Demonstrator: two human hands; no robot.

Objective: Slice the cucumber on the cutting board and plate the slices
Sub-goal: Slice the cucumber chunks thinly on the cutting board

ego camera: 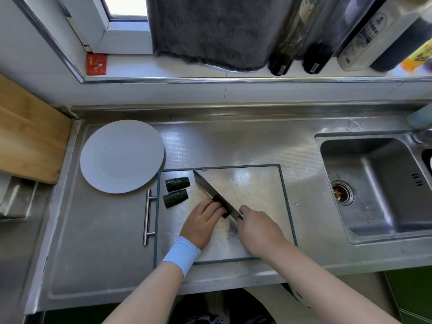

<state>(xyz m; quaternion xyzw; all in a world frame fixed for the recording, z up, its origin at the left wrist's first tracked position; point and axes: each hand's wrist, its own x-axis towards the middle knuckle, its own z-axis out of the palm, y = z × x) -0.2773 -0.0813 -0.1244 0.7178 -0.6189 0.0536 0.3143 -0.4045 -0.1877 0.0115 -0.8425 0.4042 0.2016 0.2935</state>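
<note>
The left hand (203,224) is pinning a cucumber piece (217,199) to the cutting board (257,183), fingers curled over it. The right hand (257,228) is gripping the knife (207,189), whose blade is lying across that piece. Two cut chunks (177,184) are lying at the board's left edge, near the plate (121,156) on the tabletop (233,141).

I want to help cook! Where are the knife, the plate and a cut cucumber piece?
knife (203,184): head view, middle of the blade.
plate (121,156): head view, its bare middle.
cucumber piece (177,184): head view, dark skin of the upper loose piece.
</note>
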